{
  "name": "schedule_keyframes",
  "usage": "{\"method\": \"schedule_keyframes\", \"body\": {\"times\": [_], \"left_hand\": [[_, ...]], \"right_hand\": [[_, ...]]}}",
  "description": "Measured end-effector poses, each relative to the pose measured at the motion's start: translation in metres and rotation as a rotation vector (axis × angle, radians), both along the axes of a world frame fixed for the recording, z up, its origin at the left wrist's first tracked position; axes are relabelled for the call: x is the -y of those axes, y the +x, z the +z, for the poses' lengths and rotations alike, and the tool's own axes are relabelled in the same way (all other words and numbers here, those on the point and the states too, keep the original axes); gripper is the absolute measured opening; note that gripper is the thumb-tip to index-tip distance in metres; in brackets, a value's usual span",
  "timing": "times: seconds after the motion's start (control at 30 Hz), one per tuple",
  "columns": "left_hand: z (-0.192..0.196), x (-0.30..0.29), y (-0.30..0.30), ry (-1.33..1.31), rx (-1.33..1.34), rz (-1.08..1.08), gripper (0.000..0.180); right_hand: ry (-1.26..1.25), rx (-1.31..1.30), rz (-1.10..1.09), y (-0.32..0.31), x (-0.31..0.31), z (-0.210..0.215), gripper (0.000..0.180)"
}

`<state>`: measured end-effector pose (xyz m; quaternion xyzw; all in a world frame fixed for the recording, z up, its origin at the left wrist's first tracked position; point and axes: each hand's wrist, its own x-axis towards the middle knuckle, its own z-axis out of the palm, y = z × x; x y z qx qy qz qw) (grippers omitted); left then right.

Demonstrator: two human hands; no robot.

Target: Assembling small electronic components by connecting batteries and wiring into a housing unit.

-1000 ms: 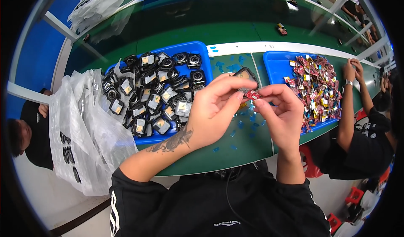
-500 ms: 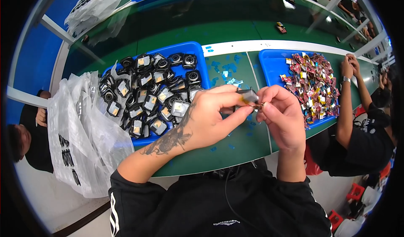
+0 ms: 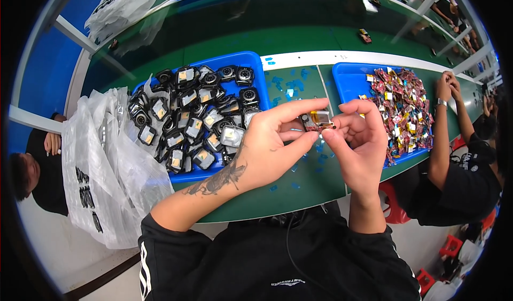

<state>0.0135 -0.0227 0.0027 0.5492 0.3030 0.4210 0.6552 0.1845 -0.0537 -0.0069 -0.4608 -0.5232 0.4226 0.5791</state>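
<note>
Left hand (image 3: 270, 147) is grasping a small electronic assembly with a silvery rectangular face and red lower edge (image 3: 320, 119), fingers (image 3: 302, 107) bracing its left side. Right hand (image 3: 362, 138) is pinching its right edge. Assembly is hovering above the green table (image 3: 299, 199); blue plastic trays are flanking it, the left one (image 3: 258, 71) holding black watch cases (image 3: 204, 95), the right one (image 3: 347, 84) red circuit pieces (image 3: 398, 116).

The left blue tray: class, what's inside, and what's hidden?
Dark watch-like cases lie piled in the blue tray. The left hand hides its near right corner; the cases, most of its floor.
</note>
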Motion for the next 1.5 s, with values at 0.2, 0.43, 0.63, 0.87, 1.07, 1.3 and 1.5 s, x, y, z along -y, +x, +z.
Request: {"method": "schedule_keyframes", "body": {"times": [0.2, 0.43, 0.63, 0.87, 1.07, 1.3, 1.5], "left_hand": [[-0.005, 0.001, 0.002, 0.067, 0.009, 0.022, 0.047], [-0.001, 0.000, 0.003, -0.049, 0.053, -0.003, 0.061], [-0.014, 0.001, 0.000, -0.111, 0.153, 0.113, 0.053], [-0.008, -0.027, -0.023, 0.353, -0.497, 0.230, 0.055], [-0.063, -0.061, -0.057, 0.942, -1.380, 0.436, 0.049], [-0.053, -0.060, -0.057, 0.815, -1.356, 0.341, 0.037], [-0.054, -0.067, -0.057, 0.922, -1.534, 0.353, 0.024]], "right_hand": [[0.007, 0.150, -0.030, 0.002, -0.001, 0.002, 0.041], [0.020, 0.264, -0.052, 0.001, -0.007, -0.002, 0.048], [0.096, 0.303, 0.024, -0.011, -0.016, -0.012, 0.044], [-0.058, 0.243, 0.158, 0.001, -0.077, 0.010, 0.036], [-0.358, 0.144, 0.170, -0.009, -0.242, -0.021, 0.034], [-0.313, 0.581, 0.023, -0.042, -0.278, -0.063, 0.052], [-0.224, 0.734, -0.001, -0.030, -0.280, -0.067, 0.041]]}}
